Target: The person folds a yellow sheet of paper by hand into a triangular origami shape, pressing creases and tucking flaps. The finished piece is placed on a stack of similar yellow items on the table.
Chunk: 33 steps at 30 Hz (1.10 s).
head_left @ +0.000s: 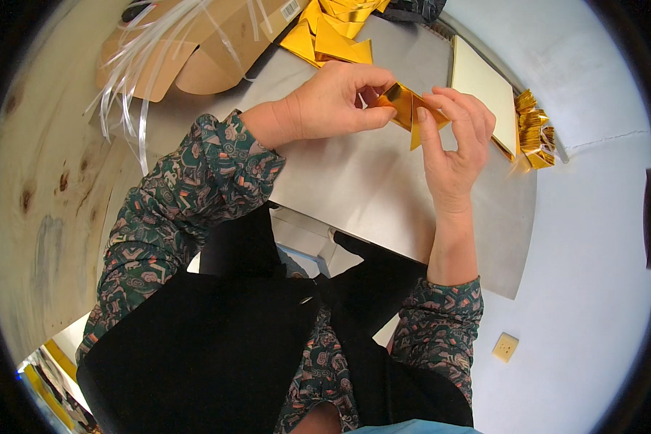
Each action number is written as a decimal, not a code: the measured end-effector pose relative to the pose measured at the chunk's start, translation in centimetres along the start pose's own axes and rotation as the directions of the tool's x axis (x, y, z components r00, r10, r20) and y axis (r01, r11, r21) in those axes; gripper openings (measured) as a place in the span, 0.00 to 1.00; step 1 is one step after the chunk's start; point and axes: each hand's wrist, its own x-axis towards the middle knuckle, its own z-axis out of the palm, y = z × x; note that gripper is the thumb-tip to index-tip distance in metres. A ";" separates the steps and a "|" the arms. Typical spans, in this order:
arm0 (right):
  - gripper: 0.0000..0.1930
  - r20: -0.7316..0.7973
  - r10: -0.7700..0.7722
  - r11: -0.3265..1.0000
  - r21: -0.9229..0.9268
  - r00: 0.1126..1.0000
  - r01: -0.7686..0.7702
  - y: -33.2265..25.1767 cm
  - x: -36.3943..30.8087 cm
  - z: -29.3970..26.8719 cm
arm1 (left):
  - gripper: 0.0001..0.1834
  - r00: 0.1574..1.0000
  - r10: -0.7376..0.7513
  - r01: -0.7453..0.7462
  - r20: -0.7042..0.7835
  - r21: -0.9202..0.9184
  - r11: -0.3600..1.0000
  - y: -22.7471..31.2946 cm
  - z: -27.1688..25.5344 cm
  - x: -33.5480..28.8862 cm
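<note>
Between my two hands, above the grey metal table [325,173], is a folded piece of shiny gold paper [410,112] with a pointed flap hanging down. My left hand [336,101] pinches its left end between thumb and fingers. At the other end, the thumb and fingers of my right hand [456,141] grip the same piece. Part of the paper is hidden behind my fingers. Just beyond my left hand, several folded gold paper pieces [333,43] lie heaped on the table.
A brown cardboard box [210,58] stands at the far left, with white plastic strips [141,79] hanging over it. On the right, by the wall, are a stack of pale sheets [482,94] and bundled gold paper [535,134]. Black plastic [412,10] lies at the back.
</note>
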 end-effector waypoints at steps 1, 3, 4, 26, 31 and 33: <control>0.12 -0.002 -0.003 1.000 0.011 1.000 0.003 0.0 0.0 0.0 | 0.14 1.000 0.003 -0.003 -0.003 0.005 1.000 0.0 0.1 0.0; 0.12 0.007 -0.015 1.000 -0.001 1.000 0.015 0.1 0.0 -0.1 | 0.14 1.000 0.006 -0.006 -0.012 0.025 1.000 0.1 0.3 0.0; 0.12 0.008 -0.024 1.000 -0.001 1.000 0.024 0.1 0.0 -0.1 | 0.14 0.999 0.028 -0.027 -0.031 0.017 0.999 0.0 0.4 0.0; 0.09 0.231 0.344 0.859 0.314 0.910 -0.404 -0.1 -0.6 0.2 | 0.13 0.952 0.291 -0.266 -0.095 0.210 0.941 -0.7 1.3 -0.1; 0.10 0.154 0.234 0.933 0.243 0.960 -0.267 -0.1 -0.3 0.2 | 0.14 0.951 0.296 -0.270 -0.088 0.230 0.935 -0.5 1.4 -0.1; 0.10 0.145 0.231 0.932 0.250 0.962 -0.262 -0.2 -0.3 0.2 | 0.14 0.962 0.263 -0.238 -0.075 0.247 0.939 -0.4 1.3 -0.2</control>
